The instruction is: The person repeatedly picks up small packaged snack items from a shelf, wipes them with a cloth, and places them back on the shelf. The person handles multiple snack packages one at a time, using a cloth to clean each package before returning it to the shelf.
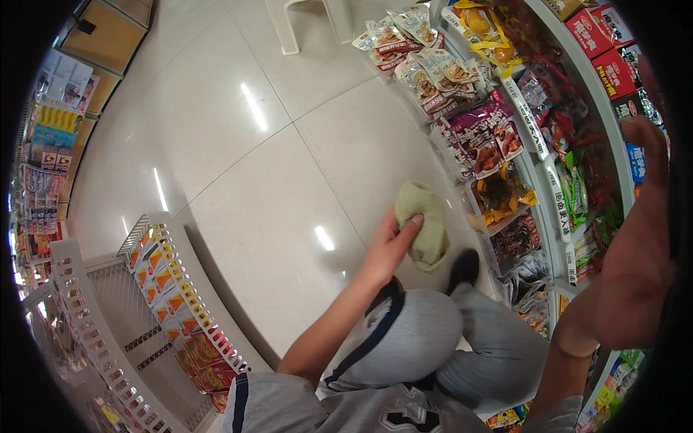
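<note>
My left hand (398, 238) grips a folded pale green cloth (425, 227), thumb on top, over the tiled floor beside the shelves. At the far right my right arm is raised along the shelf rack, and my right hand (647, 146) lies partly in the dark picture rim. Its bent finger shows in front of small packaged boxes, among them a red box (614, 73); whether it touches them I cannot tell. Between the hands stand clear bins with purple snack packets (484, 132), silvery-white snack packets (438, 76) and dark packaged food (498, 195).
A white perforated shelf rack (189, 287) with orange-and-white packets (165, 287) and red packets stands at lower left. A cream plastic stool (289, 32) is at the top. More stocked shelves (54, 130) line the far left. My bent legs are close to the right shelves.
</note>
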`<state>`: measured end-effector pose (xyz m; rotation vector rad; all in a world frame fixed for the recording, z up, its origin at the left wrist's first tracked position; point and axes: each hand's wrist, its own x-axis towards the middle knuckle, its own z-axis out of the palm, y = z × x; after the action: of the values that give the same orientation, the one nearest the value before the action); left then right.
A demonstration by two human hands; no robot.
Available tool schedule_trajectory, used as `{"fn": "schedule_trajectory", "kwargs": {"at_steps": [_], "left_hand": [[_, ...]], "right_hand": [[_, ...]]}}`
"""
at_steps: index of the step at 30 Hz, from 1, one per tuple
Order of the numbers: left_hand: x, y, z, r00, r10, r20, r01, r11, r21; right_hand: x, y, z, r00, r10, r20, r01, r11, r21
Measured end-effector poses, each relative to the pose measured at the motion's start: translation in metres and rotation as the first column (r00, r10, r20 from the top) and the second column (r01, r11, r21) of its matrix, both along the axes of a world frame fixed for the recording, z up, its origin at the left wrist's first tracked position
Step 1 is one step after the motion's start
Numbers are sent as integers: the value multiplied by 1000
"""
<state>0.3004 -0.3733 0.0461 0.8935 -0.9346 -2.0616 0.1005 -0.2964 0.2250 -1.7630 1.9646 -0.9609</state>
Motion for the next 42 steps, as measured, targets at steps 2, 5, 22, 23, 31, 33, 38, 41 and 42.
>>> {"fn": "schedule_trajectory", "kwargs": {"at_steps": [2,5,22,23,31,33,38,41,42], "left_hand": [[-1,-12,10,1000,25,-7,-25,999,-32],[-12,-31,34,998,2,-64,-7,997,-77],[219,191,335,-457,863,-214,66,-207,-976],[212,208,341,-478,846,-238,121,-205,-971],[179,253,295,-376,907,-191,250,-99,-963],[192,252,292,-334,927,-169,278,-75,-958],[233,240,292,-167,982,-88,413,-12,-911],[263,242,290,-57,998,-27,523,7,-852],[274,244,286,-49,998,-41,518,-10,-855]], "right_hand": [[3,-28,7,999,40,20,-39,999,-33],[0,-57,-10,989,54,137,-45,997,-65],[-118,-180,-173,752,-255,607,94,954,285],[-118,-190,-168,803,-216,555,169,976,135],[-95,-206,-135,864,-261,431,304,952,-32],[-75,-190,-130,864,-222,453,242,970,14],[-21,-154,-104,693,-106,713,99,994,51],[7,-135,-92,728,-54,683,36,999,40],[14,-129,-90,767,-12,642,12,1000,5]]}}
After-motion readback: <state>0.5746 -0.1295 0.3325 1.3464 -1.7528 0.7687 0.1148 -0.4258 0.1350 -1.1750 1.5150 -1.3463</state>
